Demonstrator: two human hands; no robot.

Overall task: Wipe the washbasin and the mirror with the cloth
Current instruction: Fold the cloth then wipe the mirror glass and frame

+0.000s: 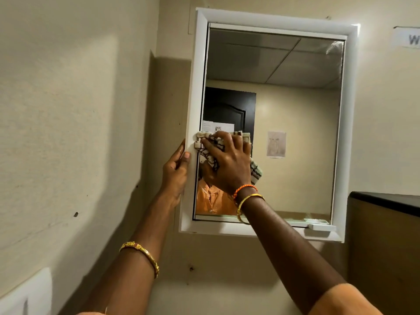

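Your right hand [229,162] is pressed flat against the glass of the mirror [295,123], fingers spread over a crumpled checked cloth [210,145] that it pins to the lower left part of the glass, close to the left side of the white frame [268,19]. The cloth is pale with dark lines; one end pokes out past your fingertips onto the frame's left edge, and another fold shows below your palm on the right. Your left hand [176,171] grips the frame's left edge just beside the cloth, thumb on the front face and fingers wrapped round the outer side against the cream wall [68,110]. A gold bangle [141,253] sits on your left forearm; a second gold bangle [246,204] and an orange thread band [244,189] circle your right wrist. The mirror hangs on the wall with a small white catch [319,227] at its lower right corner. In the glass you can see a dark door, a ceiling of panels, a paper sheet on the far wall and an orange garment behind your hand. A dark-topped cabinet [384,235] stands to the right of the mirror, and part of a paper sign [408,38] shows at the upper right. The washbasin is out of view.
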